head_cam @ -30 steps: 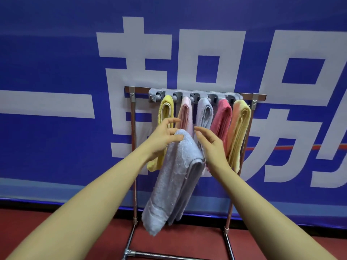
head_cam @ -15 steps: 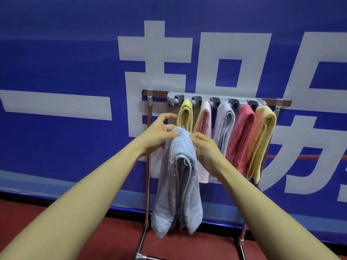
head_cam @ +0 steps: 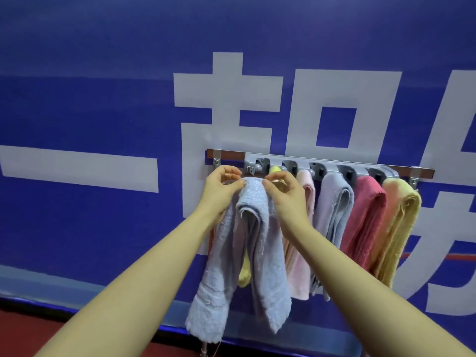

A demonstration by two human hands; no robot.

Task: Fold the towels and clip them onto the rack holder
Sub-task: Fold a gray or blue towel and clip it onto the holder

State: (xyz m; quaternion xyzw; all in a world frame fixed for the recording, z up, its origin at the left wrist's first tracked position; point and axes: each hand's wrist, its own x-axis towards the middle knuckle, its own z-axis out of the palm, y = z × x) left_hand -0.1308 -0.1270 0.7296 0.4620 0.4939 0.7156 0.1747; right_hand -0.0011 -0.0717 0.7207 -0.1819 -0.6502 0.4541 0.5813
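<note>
Against the blue banner [head_cam: 77, 99] stands the rack holder [head_cam: 322, 163], five of its clips already filled: yellow towel [head_cam: 243, 275], pink towel [head_cam: 302, 266], grey towel [head_cam: 334, 215], red towel [head_cam: 365, 217] and peach towel [head_cam: 399, 228]. Since a second ago the folded light blue towel [head_cam: 247, 253] has risen from chest height to just below the bar, near the free leftmost clip [head_cam: 258, 167], so clipping looks imminent. Left hand [head_cam: 221, 191] and right hand [head_cam: 286, 191] each pinch its folded top.
</note>
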